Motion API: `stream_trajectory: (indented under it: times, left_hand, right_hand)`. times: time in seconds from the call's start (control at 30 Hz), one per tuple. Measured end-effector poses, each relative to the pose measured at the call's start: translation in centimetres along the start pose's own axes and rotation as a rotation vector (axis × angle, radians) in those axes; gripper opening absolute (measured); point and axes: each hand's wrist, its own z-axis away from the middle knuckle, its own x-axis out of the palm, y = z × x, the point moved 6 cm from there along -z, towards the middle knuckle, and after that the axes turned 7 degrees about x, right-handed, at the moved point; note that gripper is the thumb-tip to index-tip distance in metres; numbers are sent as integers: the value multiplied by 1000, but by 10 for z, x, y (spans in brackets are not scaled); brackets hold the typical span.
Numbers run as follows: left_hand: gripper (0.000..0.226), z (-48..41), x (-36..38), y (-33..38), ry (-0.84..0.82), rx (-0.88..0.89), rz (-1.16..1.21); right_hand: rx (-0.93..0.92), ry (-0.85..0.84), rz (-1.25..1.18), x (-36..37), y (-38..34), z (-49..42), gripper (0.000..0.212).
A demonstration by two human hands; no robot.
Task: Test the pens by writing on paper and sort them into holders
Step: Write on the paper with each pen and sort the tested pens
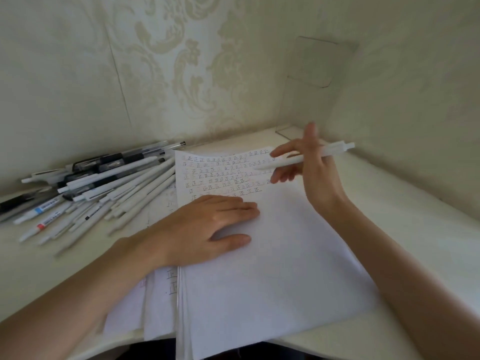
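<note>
Over the sheet's far edge, the right hand is pinching a white click pen clear of the paper; the left hand is pressing the sheet, fingers flat. Rows of marks are filling its top, but a pile of pens is lying unsorted on the worktop; no holders are showing.

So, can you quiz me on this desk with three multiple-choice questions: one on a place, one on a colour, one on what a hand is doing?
1. Where does the pile of pens lie?
A. left of the paper
B. right of the paper
C. in a cup

2. What colour is the pen in the right hand?
A. black
B. white
C. red

3. What is the left hand doing?
A. writing
B. gripping a pen
C. lying flat on the paper

Answers: 1 A, they fan out beside the paper's left edge; 2 B, its barrel is white; 3 C, its fingers are straight and hold nothing.
</note>
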Motion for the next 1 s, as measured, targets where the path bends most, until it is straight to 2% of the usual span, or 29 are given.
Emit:
stream_trajectory:
  times: [0.03, 0.13, 0.17, 0.23, 0.3, 0.33, 0.4, 0.47, 0.6, 0.83, 1.0]
  left_hand:
    - [66, 0, 1, 0, -13, -3, 2]
    - [66, -3, 0, 3, -19, -16, 1]
    - [64, -4, -2, 5, -16, -23, -8]
    - [61, -8, -3, 11, -1, -36, -34]
    - [61, -10, -3, 17, 15, -44, -65]
    - [61, -11, -2, 19, 17, -44, -82]
    - [61, -11, -1, 21, 1, -44, -95]
    - [66, -12, 3, 20, -35, -50, -76]
    - [74, -13, 10, 15, -105, -83, -44]
    - [72, -13, 8, 16, -93, -80, -42]
    - [72, -13, 6, 17, -90, -78, -47]
  right_hand:
    - [69, -37, 2, 3, 6, -1, 62]
    - [88, -65, 167, 5, 16, -5, 28]
    - [99, -39, 189, 4, 20, -7, 24]
    - [146, -28, 121, 2, 26, -10, 18]
    - [180, -89, 56, 7, 31, -14, 7]
    - [178, -116, 97, 10, 32, -14, 6]
    - [155, -131, 197, 15, 35, -15, 17]
    - [146, -103, 228, 18, 37, -17, 27]
    - [143, -30, 300, 15, 42, -21, 35]
    - [97, -49, 362, 17, 42, -21, 30]
    - [56, -82, 421, 21, 43, -20, 33]
